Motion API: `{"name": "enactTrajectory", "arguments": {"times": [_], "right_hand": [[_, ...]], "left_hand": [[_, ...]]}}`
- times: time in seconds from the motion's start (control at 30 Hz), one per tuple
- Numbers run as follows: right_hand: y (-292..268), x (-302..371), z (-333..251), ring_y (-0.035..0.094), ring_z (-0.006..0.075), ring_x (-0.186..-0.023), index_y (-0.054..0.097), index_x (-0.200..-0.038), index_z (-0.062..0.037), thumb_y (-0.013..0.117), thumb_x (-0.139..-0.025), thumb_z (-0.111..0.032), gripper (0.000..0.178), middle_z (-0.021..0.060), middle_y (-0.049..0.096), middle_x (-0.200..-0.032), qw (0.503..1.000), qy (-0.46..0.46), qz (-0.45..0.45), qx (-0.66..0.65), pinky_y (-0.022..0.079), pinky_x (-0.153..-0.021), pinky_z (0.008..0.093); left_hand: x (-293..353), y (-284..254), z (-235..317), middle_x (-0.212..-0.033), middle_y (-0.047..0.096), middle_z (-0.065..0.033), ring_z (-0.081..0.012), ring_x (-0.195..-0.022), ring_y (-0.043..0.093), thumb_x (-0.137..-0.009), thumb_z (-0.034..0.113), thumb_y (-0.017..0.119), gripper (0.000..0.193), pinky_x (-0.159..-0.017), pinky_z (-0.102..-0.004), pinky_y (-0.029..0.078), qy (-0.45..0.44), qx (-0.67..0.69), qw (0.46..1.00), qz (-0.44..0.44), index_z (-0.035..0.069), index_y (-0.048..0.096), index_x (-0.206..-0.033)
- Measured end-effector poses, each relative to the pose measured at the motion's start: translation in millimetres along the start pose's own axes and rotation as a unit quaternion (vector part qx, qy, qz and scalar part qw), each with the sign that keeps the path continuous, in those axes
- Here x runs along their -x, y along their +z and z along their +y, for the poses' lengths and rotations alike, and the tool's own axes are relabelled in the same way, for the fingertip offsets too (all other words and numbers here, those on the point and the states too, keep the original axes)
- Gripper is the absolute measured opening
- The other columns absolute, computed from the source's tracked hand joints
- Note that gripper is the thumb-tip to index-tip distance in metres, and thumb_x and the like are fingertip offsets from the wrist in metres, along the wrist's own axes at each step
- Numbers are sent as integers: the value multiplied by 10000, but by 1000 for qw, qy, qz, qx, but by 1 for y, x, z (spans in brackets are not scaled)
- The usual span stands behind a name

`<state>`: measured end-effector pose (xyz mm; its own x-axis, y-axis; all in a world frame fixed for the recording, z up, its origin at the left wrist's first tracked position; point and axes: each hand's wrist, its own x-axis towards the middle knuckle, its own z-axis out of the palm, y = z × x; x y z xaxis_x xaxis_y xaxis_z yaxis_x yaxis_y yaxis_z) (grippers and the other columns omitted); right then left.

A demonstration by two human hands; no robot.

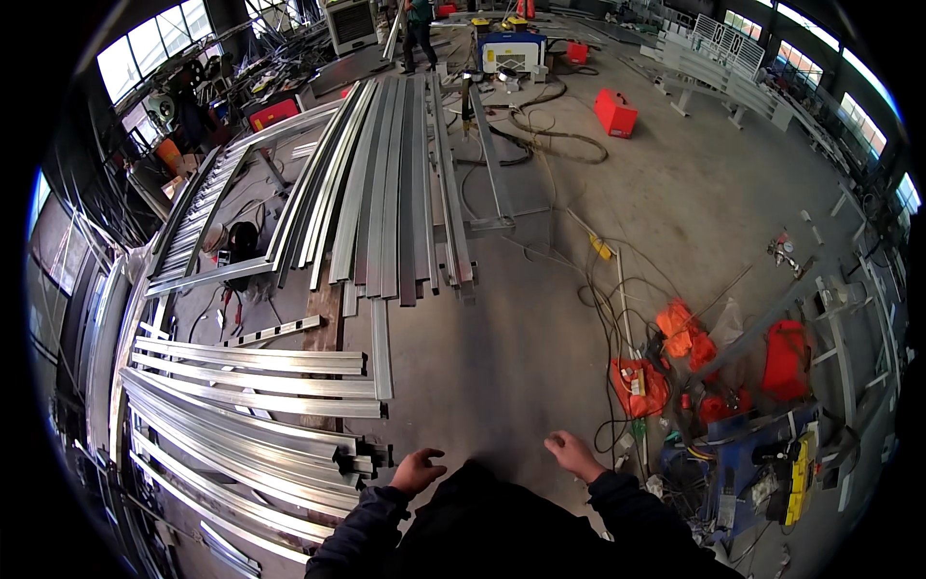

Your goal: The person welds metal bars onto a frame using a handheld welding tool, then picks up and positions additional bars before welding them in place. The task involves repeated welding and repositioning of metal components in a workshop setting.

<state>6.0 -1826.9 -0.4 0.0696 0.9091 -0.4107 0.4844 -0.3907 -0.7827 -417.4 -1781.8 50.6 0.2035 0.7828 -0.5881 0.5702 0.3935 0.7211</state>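
My left hand (418, 471) hangs in the air in front of my body with nothing in it. Its thumb and forefinger are apart. Nearest to it are the dark-capped ends of a stack of long silver metal profiles (251, 439), lying to the left; I see no contact. Across from it, over the concrete floor, my right hand (575, 456) is loosely curled and holds nothing, its fingertips pointing inward. Farther ahead, a row of long grey metal bars (391, 193) rests side by side on a frame, their near ends toward me.
Cables (603, 309) snake across the floor on the right, beside orange bags (680, 328) and a red case (786, 360). A blue cart (743, 482) with yellow and black tools stands at the near right. Farther back are a red box (615, 113), a blue-white machine (511, 53) and another person (419, 34).
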Motion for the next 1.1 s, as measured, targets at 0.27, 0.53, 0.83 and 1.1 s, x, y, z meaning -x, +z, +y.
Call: {"name": "enactTrajectory", "arguments": {"times": [0.27,0.53,0.83,1.1], "right_hand": [[-38,-143,-70,727,259,-1199,645,-1435,-5,680,-1102,-425,537,154,760,-1280,988,-24,-139,-55,561,-1032,389],[-189,-238,8,760,359,-1102,685,-1364,52,713,-983,-473,649,235,761,-1234,984,167,-6,58,587,-964,431],[-267,-368,88,783,314,-975,749,-1231,34,698,-988,-413,510,183,792,-1004,974,192,-118,-34,605,-873,433],[-426,-629,-17,740,408,-1146,761,-1199,0,685,-977,-480,534,236,785,-1173,952,72,-220,202,578,-976,488]], "left_hand": [[-236,-67,86,-1280,735,-231,-303,-1053,755,-911,186,798,603,-915,-399,597,113,62,961,245,-43,630,-1443],[-433,-157,130,-1461,625,-222,-379,-1311,637,-867,423,845,862,-1090,-503,509,-267,448,810,267,-38,529,-1524],[-465,-151,100,-1184,665,-56,-222,-963,600,-987,511,799,459,-811,-424,479,-232,637,666,311,197,690,-1304],[-404,-175,177,-687,554,-10,-193,-583,564,-1033,407,755,314,-505,-337,431,-92,625,675,381,192,628,-843]]}}
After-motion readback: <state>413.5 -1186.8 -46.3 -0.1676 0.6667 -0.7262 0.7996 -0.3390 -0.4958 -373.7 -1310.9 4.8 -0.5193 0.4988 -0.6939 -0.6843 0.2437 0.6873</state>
